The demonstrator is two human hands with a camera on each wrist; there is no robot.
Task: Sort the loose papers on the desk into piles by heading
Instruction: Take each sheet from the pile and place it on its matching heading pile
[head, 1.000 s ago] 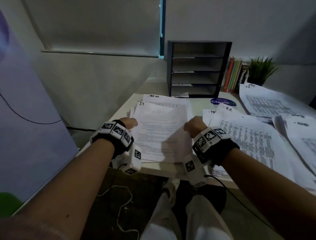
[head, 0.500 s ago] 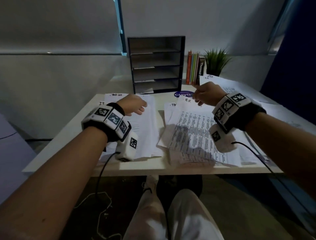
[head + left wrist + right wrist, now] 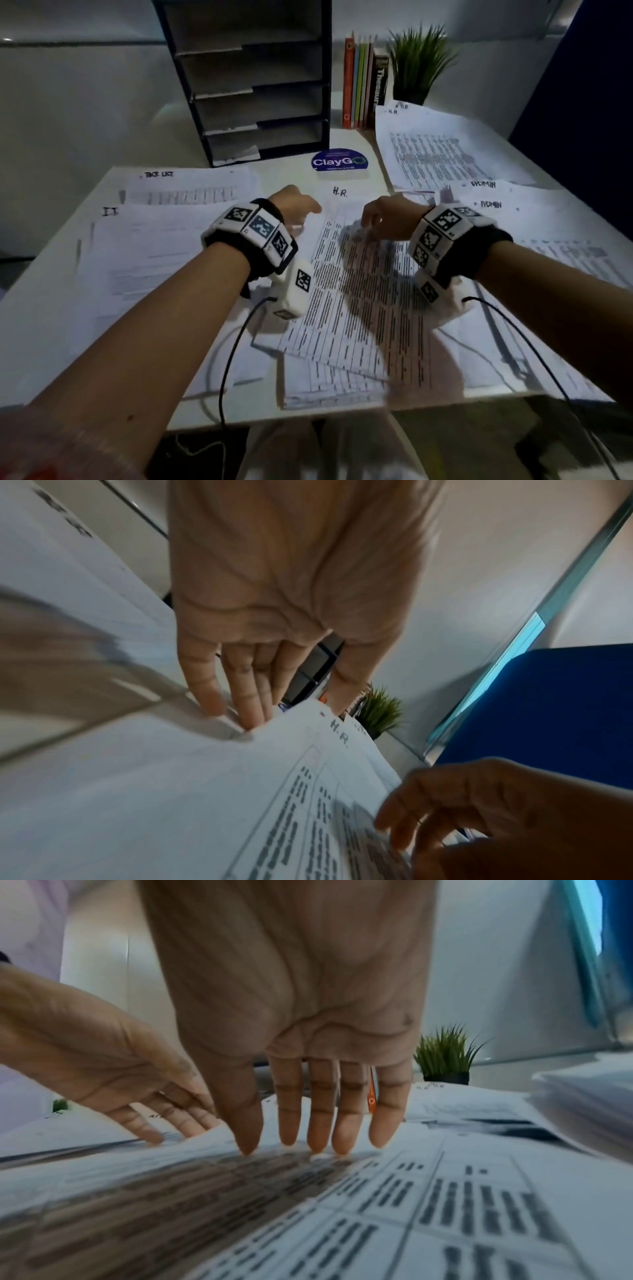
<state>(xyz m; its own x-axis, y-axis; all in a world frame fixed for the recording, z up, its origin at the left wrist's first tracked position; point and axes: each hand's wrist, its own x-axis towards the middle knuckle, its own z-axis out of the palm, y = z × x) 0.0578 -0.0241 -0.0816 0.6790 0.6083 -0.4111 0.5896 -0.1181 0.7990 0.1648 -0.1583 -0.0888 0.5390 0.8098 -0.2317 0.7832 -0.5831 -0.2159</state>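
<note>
Hands flat and fingers straight, left hand (image 3: 294, 209) and right hand (image 3: 387, 219) square the H.R. sheet (image 3: 359, 291); next, seemingly, lifting it toward its matching pile.

A white counter (image 3: 41, 329) is standing against a pale wall (image 3: 85, 102) in dim light. At the far side a dark tiered paper tray (image 3: 253, 78) is sitting, with upright books (image 3: 363, 85) and a potted plant (image 3: 419, 65) to its right. A blue partition (image 3: 589, 85) is rising far right.
</note>
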